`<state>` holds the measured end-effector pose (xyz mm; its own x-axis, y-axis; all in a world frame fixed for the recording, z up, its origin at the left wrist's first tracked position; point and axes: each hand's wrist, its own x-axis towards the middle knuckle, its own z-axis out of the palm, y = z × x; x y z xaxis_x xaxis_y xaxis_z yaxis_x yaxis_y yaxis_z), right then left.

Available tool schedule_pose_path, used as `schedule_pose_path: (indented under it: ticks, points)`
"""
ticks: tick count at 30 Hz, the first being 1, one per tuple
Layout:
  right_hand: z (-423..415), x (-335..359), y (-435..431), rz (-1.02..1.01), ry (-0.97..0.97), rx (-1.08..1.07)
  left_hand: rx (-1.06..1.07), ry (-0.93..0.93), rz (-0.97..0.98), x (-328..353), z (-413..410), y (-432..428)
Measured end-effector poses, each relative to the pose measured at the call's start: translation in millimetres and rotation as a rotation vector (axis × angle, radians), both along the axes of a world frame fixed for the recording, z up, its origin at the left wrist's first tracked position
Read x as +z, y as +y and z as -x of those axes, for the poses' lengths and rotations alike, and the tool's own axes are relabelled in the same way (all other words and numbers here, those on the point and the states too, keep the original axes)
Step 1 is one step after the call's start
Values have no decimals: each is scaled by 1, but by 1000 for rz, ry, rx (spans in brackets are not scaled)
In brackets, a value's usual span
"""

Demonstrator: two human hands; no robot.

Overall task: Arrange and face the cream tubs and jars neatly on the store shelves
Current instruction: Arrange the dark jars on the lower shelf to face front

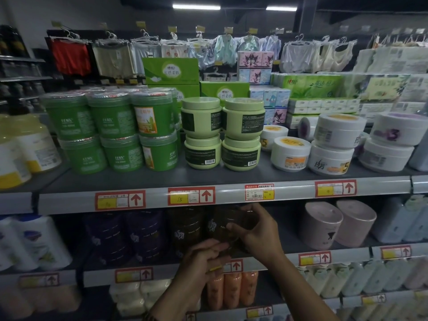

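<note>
Brown and translucent, the jar (223, 220) is sitting at the front of the second shelf, just under the grey price rail (231, 196) of the shelf above. Both hands are holding it. The right hand (254, 230) is wrapping its fingers (249, 208) over the jar's top right side, with the thumb lying across the front. The left hand (206, 258) is curling its fingers (220, 246) round the jar's bottom edge and covering part of the second shelf's front rail (335, 258).

Room around the jar is tight on the left, where a stack of matching brown jars (185, 230) is standing just beside it, with purple jars (129, 235) following further along. On the right a dark open gap is separating it from two pink tubs (324, 225).

On the upper shelf, pale green jars (222, 133) are standing stacked in two levels near the front edge, between green tubs (111, 130) and white tubs (333, 144).

Shadow is swallowing much of the second shelf: the jar's white label lettering is showing only in part, and whatever is lying beneath the jar is staying behind the left hand. Both forearms are being cut off by the lower frame edge, and the bottles on the lowest shelves are blurring out.
</note>
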<state>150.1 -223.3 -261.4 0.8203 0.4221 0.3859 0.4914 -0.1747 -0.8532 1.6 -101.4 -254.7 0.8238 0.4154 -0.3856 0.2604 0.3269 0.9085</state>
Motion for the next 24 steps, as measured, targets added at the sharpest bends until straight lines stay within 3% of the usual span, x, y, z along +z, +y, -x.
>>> schedule_pose_path:
  ticks: [24]
  points:
    - [-12,-15,9,28,-39,91,-16,60,-17,-4,1,18]
